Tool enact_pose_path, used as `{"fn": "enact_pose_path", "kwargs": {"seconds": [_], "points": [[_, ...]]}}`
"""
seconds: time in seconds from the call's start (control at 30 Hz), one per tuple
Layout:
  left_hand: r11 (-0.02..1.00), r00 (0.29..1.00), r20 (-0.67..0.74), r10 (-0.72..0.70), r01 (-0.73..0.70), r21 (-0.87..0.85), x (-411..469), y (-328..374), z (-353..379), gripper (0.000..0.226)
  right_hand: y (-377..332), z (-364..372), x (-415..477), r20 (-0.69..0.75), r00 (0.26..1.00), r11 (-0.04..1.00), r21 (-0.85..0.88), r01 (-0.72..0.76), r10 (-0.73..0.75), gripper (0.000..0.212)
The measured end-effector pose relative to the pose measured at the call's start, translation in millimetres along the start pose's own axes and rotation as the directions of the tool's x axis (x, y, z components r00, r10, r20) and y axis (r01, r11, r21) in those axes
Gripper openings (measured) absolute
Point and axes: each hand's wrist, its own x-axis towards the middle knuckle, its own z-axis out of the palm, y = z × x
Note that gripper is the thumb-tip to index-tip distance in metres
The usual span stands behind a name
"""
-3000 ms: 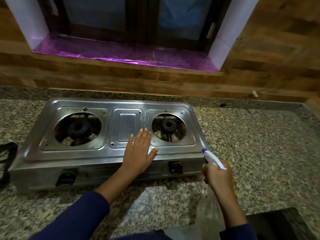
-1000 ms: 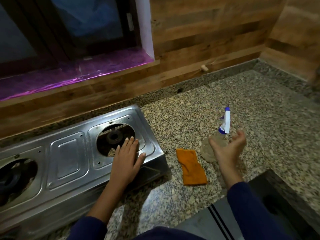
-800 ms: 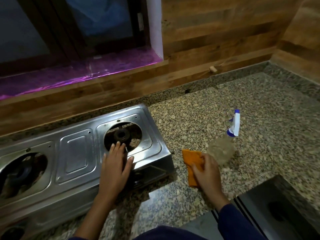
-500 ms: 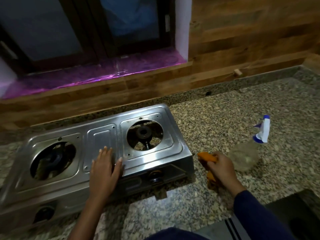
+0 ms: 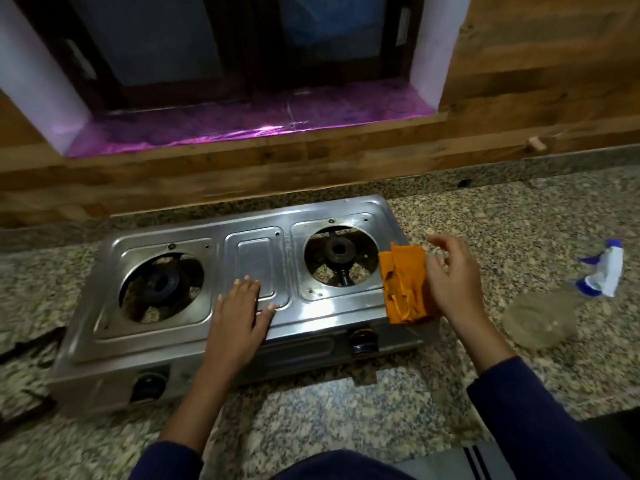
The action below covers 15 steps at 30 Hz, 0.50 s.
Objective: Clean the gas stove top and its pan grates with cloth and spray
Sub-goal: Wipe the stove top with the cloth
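Right hand pinching orange cloth over stove top's right edge; left hand flat, open, empty on its middle panel. Spray bottle lying right of stove. Grates absent from burners. Wiping apparently just starting; grates probably left.

Orange cloth, silver stove, speckled granite counter, purple sill.

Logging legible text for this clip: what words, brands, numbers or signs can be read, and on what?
None can be read.
Stove: no brand or knob markings visible.
Spray bottle: clear, no label seen.
Orange cloth in the right hand: plain.
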Motion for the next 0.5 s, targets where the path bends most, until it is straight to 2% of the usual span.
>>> {"fn": "enact_pose_path", "kwargs": {"seconds": [0.07, 0.13, 0.2, 0.23, 0.3, 0.37, 0.43, 0.5], "points": [[1.0, 1.0, -0.002, -0.006, 0.006, -0.007, -1.5, -1.5, 1.6, 0.073, -6.1, 18.1, 1.9, 0.222, 0.97, 0.976, -0.171, 0.134, -0.094, 0.038], [1.0, 1.0, -0.008, -0.008, 0.008, -0.005, -2.5, -0.6, 2.6, 0.073, -0.6, 44.2, -2.9, 0.384, 0.923, 0.899, -0.409, 0.159, 0.011, 0.058], [1.0, 1.0, -0.001, -0.008, 0.008, -0.016, -4.6, -0.5, 3.5, 0.073, 5.1, 62.3, -14.2, 0.392, 0.915, 0.796, -0.581, 0.169, 0.091, 0.072], [0.999, 1.0, 0.001, -0.01, 0.01, -0.036, -6.0, -1.9, 3.4, 0.074, 6.3, 68.5, -21.1, 0.373, 0.922, 0.777, -0.608, 0.161, 0.101, 0.076], [0.992, 1.0, -0.011, -0.021, 0.02, -0.122, -7.6, 2.9, 2.5, 0.075, -3.8, 73.8, -39.1, 0.372, 0.92, 0.796, -0.59, 0.131, 0.124, 0.08], [0.954, 0.996, -0.029, -0.079, 0.067, -0.292, -5.1, 0.3, -4.8, 0.079, -37.0, 92.5, -68.6, 0.445, 0.894, 0.823, -0.525, 0.216, 0.049, 0.075], [0.854, 0.987, 0.001, -0.159, 0.138, -0.501, 1.1, -9.0, -6.1, 0.089, -76.8, 124.5, -100.9, 0.54, 0.833, 0.83, -0.407, 0.382, -0.118, 0.064], [0.693, 0.977, 0.061, -0.204, 0.188, -0.696, 7.9, -18.9, -3.3, 0.098, -111.3, 165.4, -121.1, 0.582, 0.773, 0.821, -0.294, 0.49, -0.253, 0.06]]}}
